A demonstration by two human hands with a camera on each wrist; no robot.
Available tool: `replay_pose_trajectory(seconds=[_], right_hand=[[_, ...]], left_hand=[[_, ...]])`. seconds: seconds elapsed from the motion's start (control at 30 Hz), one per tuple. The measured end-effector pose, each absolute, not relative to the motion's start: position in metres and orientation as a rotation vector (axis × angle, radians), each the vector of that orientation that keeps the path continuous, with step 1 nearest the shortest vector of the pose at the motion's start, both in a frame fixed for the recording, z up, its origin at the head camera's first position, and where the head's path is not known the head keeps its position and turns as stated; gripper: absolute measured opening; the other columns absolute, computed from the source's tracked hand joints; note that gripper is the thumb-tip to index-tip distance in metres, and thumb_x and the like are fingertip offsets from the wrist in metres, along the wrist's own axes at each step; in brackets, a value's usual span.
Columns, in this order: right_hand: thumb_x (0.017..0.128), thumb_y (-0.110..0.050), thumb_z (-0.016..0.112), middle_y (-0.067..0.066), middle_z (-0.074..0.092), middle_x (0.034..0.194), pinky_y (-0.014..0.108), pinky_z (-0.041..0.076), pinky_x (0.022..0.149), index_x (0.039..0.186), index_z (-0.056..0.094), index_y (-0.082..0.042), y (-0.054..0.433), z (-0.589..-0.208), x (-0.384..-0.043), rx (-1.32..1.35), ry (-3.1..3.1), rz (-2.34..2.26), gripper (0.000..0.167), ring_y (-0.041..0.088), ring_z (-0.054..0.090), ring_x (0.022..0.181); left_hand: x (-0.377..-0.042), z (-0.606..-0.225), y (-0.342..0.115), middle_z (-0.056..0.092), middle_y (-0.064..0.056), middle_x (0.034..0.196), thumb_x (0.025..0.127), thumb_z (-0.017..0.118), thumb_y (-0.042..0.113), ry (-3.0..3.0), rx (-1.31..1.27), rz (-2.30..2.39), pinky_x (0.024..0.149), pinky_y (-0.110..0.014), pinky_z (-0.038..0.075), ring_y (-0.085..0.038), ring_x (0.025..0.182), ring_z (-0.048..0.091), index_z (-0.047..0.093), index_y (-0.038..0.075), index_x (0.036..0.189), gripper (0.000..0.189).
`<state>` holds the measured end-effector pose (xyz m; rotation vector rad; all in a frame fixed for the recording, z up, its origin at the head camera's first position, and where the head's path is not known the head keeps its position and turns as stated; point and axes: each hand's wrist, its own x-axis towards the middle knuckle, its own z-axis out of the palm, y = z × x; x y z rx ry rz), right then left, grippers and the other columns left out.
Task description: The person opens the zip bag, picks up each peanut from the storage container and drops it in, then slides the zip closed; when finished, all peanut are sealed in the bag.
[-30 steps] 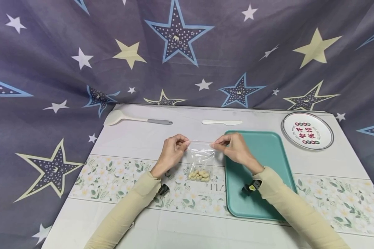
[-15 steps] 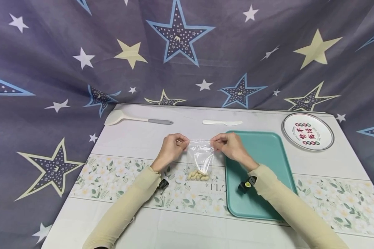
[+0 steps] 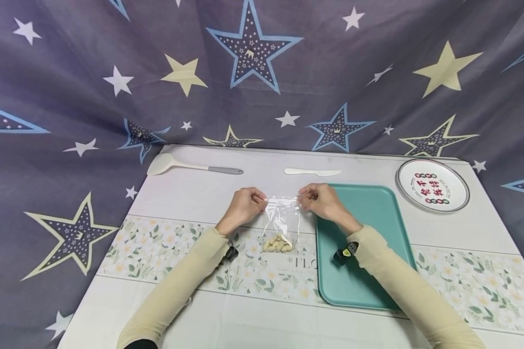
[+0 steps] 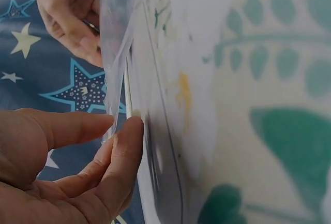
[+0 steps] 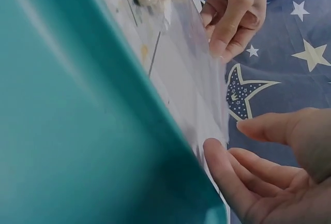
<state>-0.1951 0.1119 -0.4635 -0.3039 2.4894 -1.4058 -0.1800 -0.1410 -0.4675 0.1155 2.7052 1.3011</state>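
A clear zip bag (image 3: 281,218) hangs upright in front of me, with several unshelled peanuts (image 3: 278,243) gathered at its bottom. My left hand (image 3: 244,206) pinches the bag's upper left corner between thumb and fingers. At the upper right corner is my right hand (image 3: 324,201). In the right wrist view, a gap shows between the right thumb and forefinger, with the edge of the bag (image 5: 189,74) right beside their tips. The left wrist view shows the film of the bag (image 4: 116,32) running up from the left fingertips (image 4: 135,125) toward the other hand.
A teal tray (image 3: 362,261) lies under my right forearm. Behind are a white knife (image 3: 312,172) and a spoon (image 3: 192,166) with a grey handle end. A round plate (image 3: 432,185) with red lettering sits at the back right. A star-patterned cloth (image 3: 262,111) hangs behind the table.
My right thumb and forefinger have parted at the bag's right corner, and that hand has shifted slightly. The bag's mouth looks lower on the right; the left hand keeps its pinch.
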Motion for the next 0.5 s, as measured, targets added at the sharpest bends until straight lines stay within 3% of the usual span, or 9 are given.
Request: replay_pose_trajectory(seconds=[0.23, 0.5], right_hand=[[0.097, -0.011, 0.068, 0.021, 0.078, 0.11, 0.031, 0.061, 0.076, 0.124, 0.07, 0.003, 0.121, -0.456, -0.194, -0.412, 2.64, -1.278, 0.03, 0.029, 0.074, 0.09], [0.1, -0.012, 0.068, 0.022, 0.076, 0.114, 0.047, 0.062, 0.087, 0.127, 0.069, 0.003, 0.135, -0.445, -0.185, -0.489, 2.684, -1.295, 0.031, 0.036, 0.073, 0.097]], left_hand=[[-0.184, -0.47, -0.141, 0.078, -0.011, 0.096, 0.09, 0.077, 0.011, 2.761, 0.116, 1.198, 0.089, -0.037, 0.06, -0.021, 0.085, 0.073, 0.073, 0.0, 0.112, 0.024], [-0.182, -0.464, -0.153, 0.076, -0.015, 0.107, 0.096, 0.074, 0.021, 2.746, 0.182, 1.255, 0.094, -0.042, 0.061, -0.03, 0.098, 0.075, 0.065, 0.0, 0.132, 0.043]])
